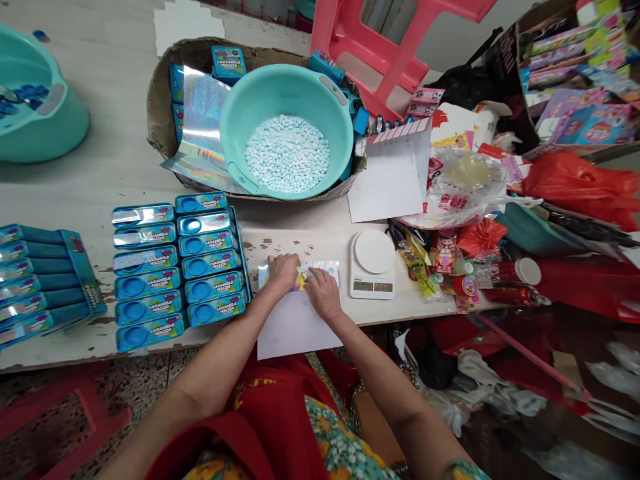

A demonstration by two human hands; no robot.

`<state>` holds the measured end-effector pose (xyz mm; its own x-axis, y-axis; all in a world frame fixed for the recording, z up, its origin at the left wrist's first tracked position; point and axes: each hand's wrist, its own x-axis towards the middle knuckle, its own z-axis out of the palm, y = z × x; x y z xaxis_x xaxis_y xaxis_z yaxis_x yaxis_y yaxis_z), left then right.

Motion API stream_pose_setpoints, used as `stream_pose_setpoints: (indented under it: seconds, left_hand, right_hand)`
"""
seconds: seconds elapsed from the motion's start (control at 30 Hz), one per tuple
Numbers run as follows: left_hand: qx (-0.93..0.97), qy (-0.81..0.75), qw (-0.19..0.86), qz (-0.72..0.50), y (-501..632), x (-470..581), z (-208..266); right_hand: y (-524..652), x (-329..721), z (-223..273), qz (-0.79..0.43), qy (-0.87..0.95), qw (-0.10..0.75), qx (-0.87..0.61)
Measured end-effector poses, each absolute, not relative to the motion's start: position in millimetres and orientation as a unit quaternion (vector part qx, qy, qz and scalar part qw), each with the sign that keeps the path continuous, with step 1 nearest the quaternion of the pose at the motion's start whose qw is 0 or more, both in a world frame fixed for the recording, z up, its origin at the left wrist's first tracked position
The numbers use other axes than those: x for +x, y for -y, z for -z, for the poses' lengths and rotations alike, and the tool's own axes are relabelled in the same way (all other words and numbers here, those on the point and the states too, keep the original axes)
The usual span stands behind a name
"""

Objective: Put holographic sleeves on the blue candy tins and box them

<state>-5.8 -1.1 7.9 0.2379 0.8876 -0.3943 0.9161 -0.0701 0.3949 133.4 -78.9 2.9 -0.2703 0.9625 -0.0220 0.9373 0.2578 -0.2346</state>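
Note:
A white sheet point(295, 327) lies at the table's front edge, with a shiny, colourful strip along its far side. My left hand point(283, 272) is closed at the strip's left part, fingers bent down onto it. Just to the right, my right hand point(324, 292) is also closed on the strip with curled fingers. The fingertips partly cover a yellow and purple printed patch, so the exact grip is hard to see. Immediately right of the sheet stands a white digital scale point(373, 265). Left of my forearm are two columns of blue caramel tins point(150, 289), several with round windows in their lids.
A turquoise basin point(233, 143) of small pale candies sits on a cardboard box point(163, 117) behind the sheet. Another turquoise basin point(65, 133) is far left, above more blue boxes point(80, 267). Wrappers, plastic bags point(465, 180) and a red stool point(370, 73) crowd the right.

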Motion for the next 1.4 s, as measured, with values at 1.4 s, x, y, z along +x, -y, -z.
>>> stream_pose_setpoints:
  seconds: [1.4]
  left_hand:
    - [0.52,-0.623,0.493,-0.314,80,-317,-196]
  right_hand:
    - [65,-140,-188,-0.271,0.696,0.288,-0.599]
